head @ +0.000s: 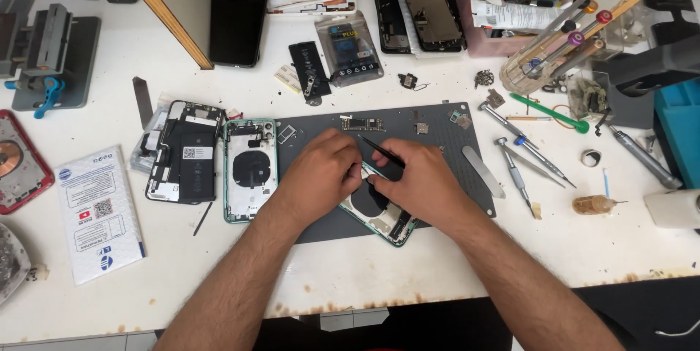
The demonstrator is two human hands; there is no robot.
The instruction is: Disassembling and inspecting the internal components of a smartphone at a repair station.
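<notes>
Two bare hands meet over a dark grey rubber work mat (437, 121) on the white workbench (364, 278). The left hand (319, 172) is curled, fingers bent down and pressing on the upper end of an opened green-framed phone housing (383, 221) that lies tilted on the mat, its lower end sticking out below both palms. The right hand (423, 180) is closed in a pinch around thin black tweezers (379, 150), whose pointed tip shows above the knuckles and points up and to the left. Most of the housing's upper half is hidden beneath the hands, so what the tweezers' other end touches cannot be told.

Just left of the left hand lies a second green phone back shell with a round black coil (250, 169), and beside that a black phone chassis with a battery (184, 161). Right of the right hand a flat metal spudger (483, 171) rests on the mat's edge, with several silver screwdrivers (521, 158) on the bench beyond it
</notes>
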